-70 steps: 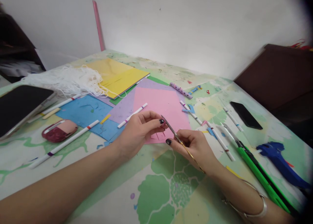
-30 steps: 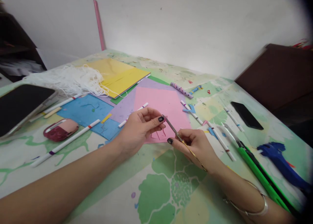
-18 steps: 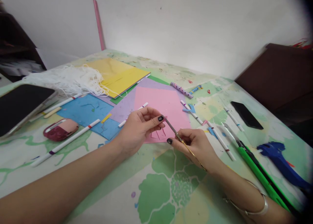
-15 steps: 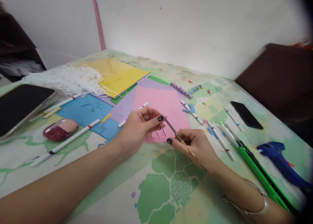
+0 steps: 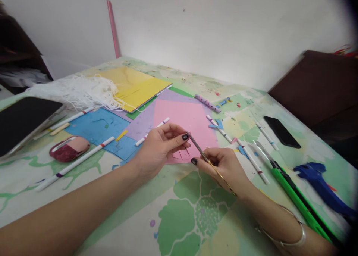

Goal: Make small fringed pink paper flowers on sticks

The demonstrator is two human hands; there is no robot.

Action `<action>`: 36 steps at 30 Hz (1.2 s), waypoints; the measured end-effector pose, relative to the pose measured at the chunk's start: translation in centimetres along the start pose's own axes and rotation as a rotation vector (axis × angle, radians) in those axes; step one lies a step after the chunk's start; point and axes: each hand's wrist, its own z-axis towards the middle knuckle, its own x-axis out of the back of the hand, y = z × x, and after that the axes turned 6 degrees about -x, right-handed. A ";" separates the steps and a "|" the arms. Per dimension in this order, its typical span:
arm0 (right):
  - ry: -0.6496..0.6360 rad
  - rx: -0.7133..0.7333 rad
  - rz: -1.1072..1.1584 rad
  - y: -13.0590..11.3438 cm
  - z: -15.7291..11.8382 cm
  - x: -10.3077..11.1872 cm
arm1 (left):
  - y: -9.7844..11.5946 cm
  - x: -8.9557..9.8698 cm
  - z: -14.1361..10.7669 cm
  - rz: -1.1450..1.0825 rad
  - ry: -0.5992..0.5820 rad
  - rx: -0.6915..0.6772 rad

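My right hand [image 5: 223, 168] is closed around slim gold-handled scissors [image 5: 199, 147], seen nearly edge-on, with the grey blades pointing up and left. My left hand [image 5: 159, 146] is closed in a pinch at the blade tips, thumb against fingers. Whatever lies between those fingertips is too small to make out. Below both hands is a pink sheet [image 5: 179, 114] with several thin cut slivers near its front edge. It lies over a purple sheet [image 5: 142, 119].
Left are blue sheets [image 5: 92, 127], white string [image 5: 75, 91], a yellow pad [image 5: 148, 86], a maroon-and-pink case [image 5: 69, 148] and a dark tablet-like device [image 5: 25, 121]. Right are a green cutter [image 5: 299, 200] with blade out, a blue tool [image 5: 321, 185], a black phone [image 5: 282, 132] and several white markers [image 5: 253, 163].
My left fingertips have shifted very slightly to the right along the scissor tips. My right hand and the things on the table stay practically the same.
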 end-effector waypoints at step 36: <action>0.001 -0.039 0.038 0.0 -0.1 0.1 | -0.1 0.2 0.0 -0.019 -0.040 0.008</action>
